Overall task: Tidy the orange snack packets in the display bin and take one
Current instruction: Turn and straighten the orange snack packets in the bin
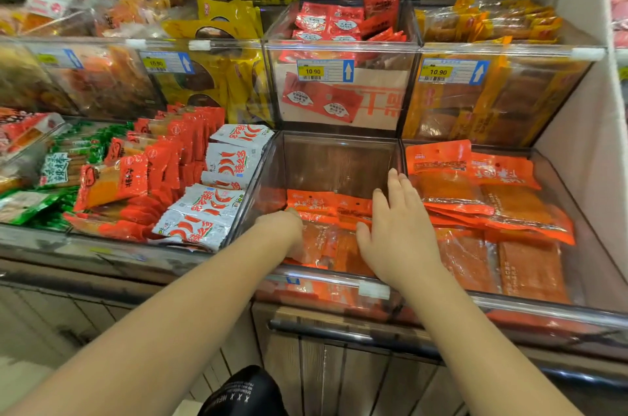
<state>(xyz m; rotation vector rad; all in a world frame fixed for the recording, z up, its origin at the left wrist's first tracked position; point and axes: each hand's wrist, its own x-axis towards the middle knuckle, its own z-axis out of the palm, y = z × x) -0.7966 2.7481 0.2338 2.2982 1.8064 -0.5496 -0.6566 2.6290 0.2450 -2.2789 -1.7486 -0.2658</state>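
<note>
A clear display bin [326, 150] in the lower middle holds a low layer of orange snack packets [326, 205]. My left hand [283, 228] reaches down into the bin's left front corner, its fingers hidden among the packets, so its hold is unclear. My right hand [397, 225] hovers over the right side of the same bin with fingers straight and spread, holding nothing. A second bin to the right holds more orange packets [489, 198] stacked higher.
Left of the bin lie silver chilli packets [221, 184], red packets [163, 160] and green packets [57, 171]. Upper bins with 10.90 price tags [324, 70] stand behind. A metal rail [356, 330] runs along the front. A white wall panel [577, 130] closes the right.
</note>
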